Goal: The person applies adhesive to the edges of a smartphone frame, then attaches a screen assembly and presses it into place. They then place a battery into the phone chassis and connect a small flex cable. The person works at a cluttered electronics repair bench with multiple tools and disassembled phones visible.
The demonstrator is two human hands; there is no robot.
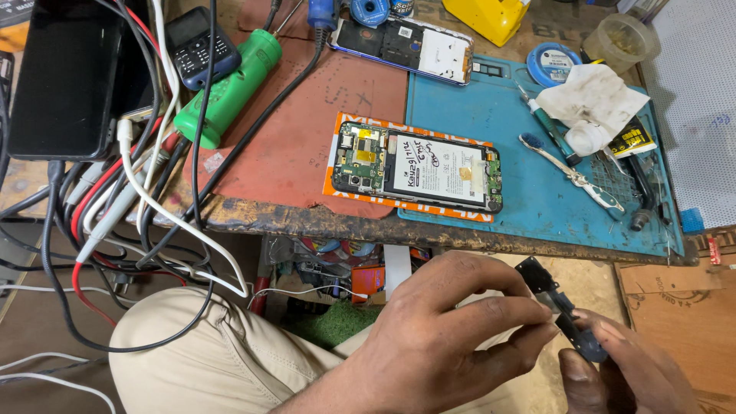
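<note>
Both hands pinch a small black part below the bench edge: left hand fingers grip its middle, right hand clasps its lower end. Above the fingers, the opened phone lies with its back off, board and battery bare, not reassembled.

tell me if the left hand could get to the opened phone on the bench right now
Probably not at once. The left hand pinches a small black plastic part together with the right hand, below the bench edge. The opened phone lies uncovered near that edge, so the path looks free once the part is released.
</note>
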